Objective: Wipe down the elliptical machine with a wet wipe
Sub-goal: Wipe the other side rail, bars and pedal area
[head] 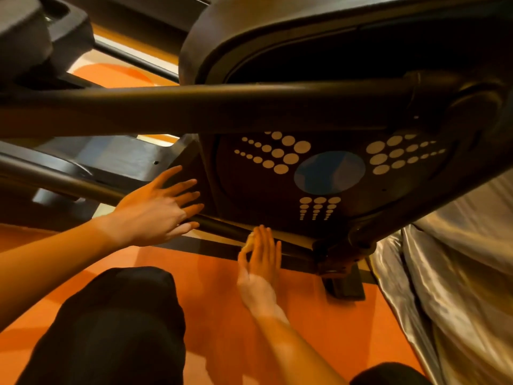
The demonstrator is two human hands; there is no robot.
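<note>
Two hands low on the elliptical machine [347, 215]: left hand [158, 208] spread flat on housing [190, 159]; right hand [261, 259] pinches wet wipe [251, 238] at near rail [219, 225]. We judge wipe limp, slick; keep it bunched.

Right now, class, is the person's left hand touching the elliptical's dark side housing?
Touching. The head view shows the left hand with straight, spread fingers lying flat against the edge of the side housing, with no gap visible.

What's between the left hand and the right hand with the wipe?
Head view: the elliptical's dark lower bar runs between the left hand and the right hand, which pinches the wet wipe. Orange floor lies below it. Nothing else.
</note>
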